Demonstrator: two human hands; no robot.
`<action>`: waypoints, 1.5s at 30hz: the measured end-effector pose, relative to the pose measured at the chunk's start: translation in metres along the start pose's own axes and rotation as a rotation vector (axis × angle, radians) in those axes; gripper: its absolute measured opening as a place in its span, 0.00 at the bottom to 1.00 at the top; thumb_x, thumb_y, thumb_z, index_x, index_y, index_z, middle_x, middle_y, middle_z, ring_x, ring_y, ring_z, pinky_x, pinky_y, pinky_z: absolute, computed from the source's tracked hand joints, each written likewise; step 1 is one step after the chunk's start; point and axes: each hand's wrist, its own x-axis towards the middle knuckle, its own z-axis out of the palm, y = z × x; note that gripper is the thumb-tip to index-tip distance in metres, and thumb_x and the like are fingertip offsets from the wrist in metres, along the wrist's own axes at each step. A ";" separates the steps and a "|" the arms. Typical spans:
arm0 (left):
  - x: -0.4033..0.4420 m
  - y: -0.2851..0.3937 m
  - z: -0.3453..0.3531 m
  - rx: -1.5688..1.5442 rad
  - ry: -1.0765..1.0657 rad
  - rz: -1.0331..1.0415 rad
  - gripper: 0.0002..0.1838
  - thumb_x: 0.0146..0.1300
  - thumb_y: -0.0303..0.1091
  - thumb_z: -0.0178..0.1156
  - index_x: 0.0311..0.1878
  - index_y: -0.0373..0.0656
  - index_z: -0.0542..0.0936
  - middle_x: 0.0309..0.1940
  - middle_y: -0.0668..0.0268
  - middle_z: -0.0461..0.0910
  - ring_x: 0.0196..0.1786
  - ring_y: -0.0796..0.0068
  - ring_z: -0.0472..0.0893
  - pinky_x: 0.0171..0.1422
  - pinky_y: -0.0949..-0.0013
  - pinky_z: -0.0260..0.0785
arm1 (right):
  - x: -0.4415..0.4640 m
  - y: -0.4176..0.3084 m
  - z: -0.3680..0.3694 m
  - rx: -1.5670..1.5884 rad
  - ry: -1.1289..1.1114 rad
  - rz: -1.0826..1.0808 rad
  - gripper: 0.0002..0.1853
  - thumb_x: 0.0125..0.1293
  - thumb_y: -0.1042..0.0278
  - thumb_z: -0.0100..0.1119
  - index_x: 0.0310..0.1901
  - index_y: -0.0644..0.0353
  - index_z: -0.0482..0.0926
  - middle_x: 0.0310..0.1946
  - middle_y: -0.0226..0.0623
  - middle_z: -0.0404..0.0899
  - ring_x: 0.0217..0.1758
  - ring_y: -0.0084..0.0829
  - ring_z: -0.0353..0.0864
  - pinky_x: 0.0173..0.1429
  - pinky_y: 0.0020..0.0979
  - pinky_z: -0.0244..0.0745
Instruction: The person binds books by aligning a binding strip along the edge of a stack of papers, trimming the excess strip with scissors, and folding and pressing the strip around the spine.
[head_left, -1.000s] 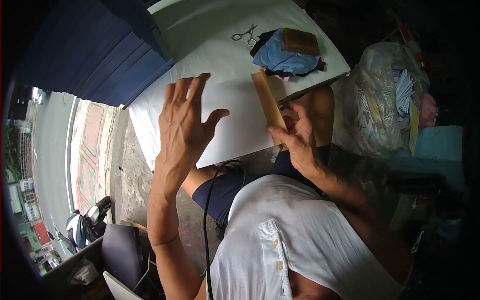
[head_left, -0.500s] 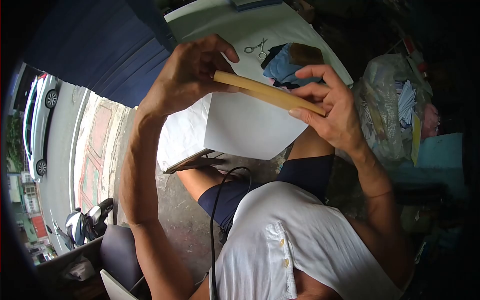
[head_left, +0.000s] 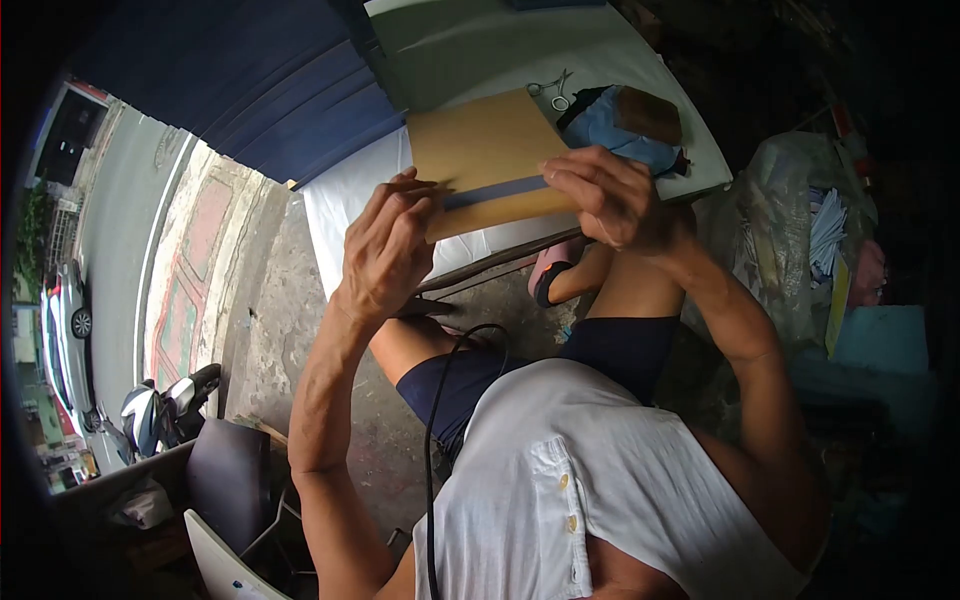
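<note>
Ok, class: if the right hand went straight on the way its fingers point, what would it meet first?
Probably the dark strip across the brown board, right at its fingertips; exact depth is unclear.

Both hands (head_left: 490, 222) hold a tan sheet (head_left: 485, 140), apparently cardboard, near scissors (head_left: 555, 92).

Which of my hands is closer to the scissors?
Right. The right hand is on your side of the scissors, at one end of the blue strip; the left hand is farther off, at the other.
</note>
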 end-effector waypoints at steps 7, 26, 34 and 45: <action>-0.055 0.047 0.026 0.047 -0.077 -0.274 0.31 0.40 0.15 0.63 0.55 0.37 0.79 0.48 0.56 0.85 0.54 0.51 0.83 0.68 0.46 0.74 | -0.054 -0.040 0.019 0.033 -0.014 0.200 0.27 0.46 0.80 0.68 0.52 0.61 0.81 0.45 0.39 0.84 0.50 0.41 0.84 0.55 0.42 0.85; -0.053 0.058 0.037 0.003 -0.028 -0.558 0.29 0.41 0.18 0.74 0.51 0.46 0.87 0.40 0.63 0.82 0.41 0.65 0.82 0.48 0.63 0.78 | -0.053 -0.029 0.020 0.297 -0.038 0.468 0.24 0.35 0.84 0.70 0.40 0.55 0.86 0.37 0.29 0.82 0.42 0.36 0.77 0.52 0.38 0.75; -0.044 0.063 0.059 0.120 0.082 -0.517 0.30 0.36 0.25 0.82 0.49 0.49 0.89 0.41 0.64 0.74 0.41 0.73 0.79 0.36 0.70 0.76 | -0.045 -0.048 0.037 0.211 0.054 0.602 0.20 0.36 0.82 0.76 0.34 0.54 0.82 0.34 0.28 0.77 0.37 0.33 0.72 0.44 0.34 0.69; -0.052 0.049 0.039 0.009 0.016 -0.535 0.35 0.34 0.13 0.67 0.52 0.52 0.88 0.43 0.64 0.80 0.37 0.74 0.82 0.33 0.70 0.77 | -0.047 -0.025 0.018 0.297 -0.071 0.489 0.24 0.40 0.84 0.73 0.44 0.57 0.86 0.34 0.28 0.82 0.37 0.33 0.80 0.43 0.33 0.76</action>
